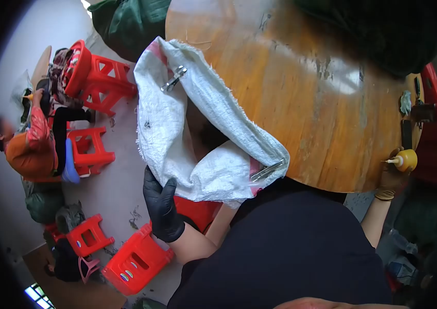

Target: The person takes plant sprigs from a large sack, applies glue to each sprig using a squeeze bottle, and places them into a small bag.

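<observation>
My left hand (163,208), in a black glove, has its thumb and fingers closed on the lower left edge of a white woven sack (161,129). The sack's mouth gapes upward with a dark inside, and its rim is folded over. One metal clip (174,78) grips the rim at the upper left, another metal clip (268,171) at the lower right. By the table's right edge, my right hand (394,172) holds a yellow squeeze bottle (409,160) with a pale nozzle pointing left. That hand is partly in shadow, with a band at its wrist.
A round wooden table (301,123) lies ahead, with dark green bundles (131,26) beyond it. Small dark tools (407,135) lie at its right edge. Several red stools (138,260) stand on the left, where a seated person (30,147) works.
</observation>
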`<state>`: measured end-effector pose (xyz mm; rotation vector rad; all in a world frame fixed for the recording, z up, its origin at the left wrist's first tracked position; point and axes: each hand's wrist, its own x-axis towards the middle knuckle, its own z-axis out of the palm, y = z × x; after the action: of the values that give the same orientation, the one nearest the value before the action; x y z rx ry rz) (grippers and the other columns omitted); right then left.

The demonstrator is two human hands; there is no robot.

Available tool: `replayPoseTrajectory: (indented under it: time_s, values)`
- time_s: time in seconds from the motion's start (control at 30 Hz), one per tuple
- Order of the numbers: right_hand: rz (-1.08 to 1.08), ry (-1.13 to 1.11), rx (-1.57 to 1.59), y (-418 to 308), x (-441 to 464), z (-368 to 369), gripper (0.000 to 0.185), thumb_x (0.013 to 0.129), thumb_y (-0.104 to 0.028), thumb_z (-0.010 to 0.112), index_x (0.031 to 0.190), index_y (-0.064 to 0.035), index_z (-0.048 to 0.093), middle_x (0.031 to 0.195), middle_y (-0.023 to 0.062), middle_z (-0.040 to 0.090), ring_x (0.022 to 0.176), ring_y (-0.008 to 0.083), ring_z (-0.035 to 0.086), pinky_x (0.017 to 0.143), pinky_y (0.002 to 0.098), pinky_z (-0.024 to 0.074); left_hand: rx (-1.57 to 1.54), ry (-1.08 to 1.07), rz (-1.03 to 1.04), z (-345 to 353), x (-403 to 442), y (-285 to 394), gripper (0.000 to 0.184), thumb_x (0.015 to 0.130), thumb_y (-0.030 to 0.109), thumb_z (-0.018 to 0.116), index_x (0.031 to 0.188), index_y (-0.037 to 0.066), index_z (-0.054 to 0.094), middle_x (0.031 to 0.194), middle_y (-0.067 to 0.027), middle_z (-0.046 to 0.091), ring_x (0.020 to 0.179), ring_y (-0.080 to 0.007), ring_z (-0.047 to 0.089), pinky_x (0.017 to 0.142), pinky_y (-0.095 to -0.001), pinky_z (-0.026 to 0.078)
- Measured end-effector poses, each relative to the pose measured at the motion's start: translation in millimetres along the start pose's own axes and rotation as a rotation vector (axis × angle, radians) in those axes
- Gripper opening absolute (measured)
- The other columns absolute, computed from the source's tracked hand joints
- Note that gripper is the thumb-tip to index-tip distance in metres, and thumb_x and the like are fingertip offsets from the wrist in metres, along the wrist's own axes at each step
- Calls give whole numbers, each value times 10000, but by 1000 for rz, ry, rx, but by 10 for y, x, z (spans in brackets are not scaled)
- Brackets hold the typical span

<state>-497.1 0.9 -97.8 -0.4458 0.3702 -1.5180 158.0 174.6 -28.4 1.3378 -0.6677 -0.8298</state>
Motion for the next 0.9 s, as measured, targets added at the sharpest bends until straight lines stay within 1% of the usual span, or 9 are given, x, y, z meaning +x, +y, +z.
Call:
replayPoseTrajectory:
  time_s: [0.07, 0.1, 0.17, 0.23, 0.3, 0.47, 0.6, 0.77, 0.9]
  values:
    - [-24, 14, 31, 66, 5, -2, 732, 888, -316, 759, 1456, -52, 380, 1444, 168, 486, 1355, 333, 471, 1002, 541, 519, 262, 70, 0, 88, 70, 34, 602, 916, 39, 617, 1465, -54, 391, 1396, -171, 534, 1269, -253, 524, 1119, -378, 341]
    - [-32, 25, 53, 95, 3, 38, 736, 888, -320, 759, 1455, -46, 378, 1435, 166, 496, 1340, 332, 486, 1006, 534, 516, 248, 31, 17, 136, 86, 53, 602, 916, 39, 617, 1465, -54, 391, 1396, -171, 534, 1269, -253, 524, 1119, -378, 341]
    - [-36, 38, 89, 170, -4, 168, 745, 889, -324, 759, 1455, -31, 374, 1415, 164, 517, 1307, 326, 520, 1007, 521, 510, 747, 395, -8, 240, 126, 102, 724, 902, 131, 735, 1477, -72, 346, 1423, -225, 487, 1313, -310, 488, 1128, -408, 344]
    - [-65, 25, 121, 214, -34, 209, 699, 895, -315, 750, 1441, -51, 404, 1400, 166, 533, 1294, 338, 534, 1046, 485, 510, 1126, 515, 340, 390, 199, 188, 716, 909, 143, 729, 1489, -39, 352, 1422, -250, 477, 1324, -346, 479, 1115, -436, 363]
    - [-83, 68, 80, 233, -37, 192, 656, 907, -322, 738, 1422, -58, 430, 1379, 164, 549, 1280, 342, 547, 1022, 475, 529, 1015, 491, 469, 707, 297, 368, 695, 896, 135, 735, 1472, -28, 382, 1415, -243, 481, 1333, -358, 472, 1114, -449, 365]
    - [-181, 96, 101, 314, -43, 277, 634, 930, -341, 709, 1428, -70, 426, 1356, 168, 560, 1243, 353, 570, 961, 463, 571, 929, -324, 782, 2154, 582, 906, 653, 844, 65, 746, 1427, 7, 457, 1426, -189, 491, 1359, -326, 455, 1128, -435, 361]
    - [-239, 107, 64, 331, -74, 339, 586, 937, -349, 700, 1399, -80, 459, 1312, 153, 593, 1200, 336, 608, 945, 424, 579, 1006, -757, 1039, 3499, 787, 941, 722, 827, 224, 769, 1448, 48, 448, 1497, -260, 370, 1382, -450, 388, 1128, -467, 353]
    - [-224, 187, 52, 342, -78, 441, 588, 902, -378, 738, 1347, -88, 486, 1211, 134, 631, 1102, 297, 647, 882, 411, 584, 918, -859, 1487, 5210, 1535, 996, 700, 810, 265, 751, 1431, 86, 481, 1497, -225, 407, 1414, -413, 370, 1153, -472, 348]
    - [-222, 179, 70, 332, -74, 462, 586, 886, -376, 757, 1324, -83, 501, 1207, 132, 632, 1102, 302, 648, 887, 410, 579, 1054, -778, 1584, 6095, 2361, 1139, 727, 770, 342, 756, 1409, 105, 503, 1500, -218, 407, 1405, -404, 369, 1176, -474, 306]
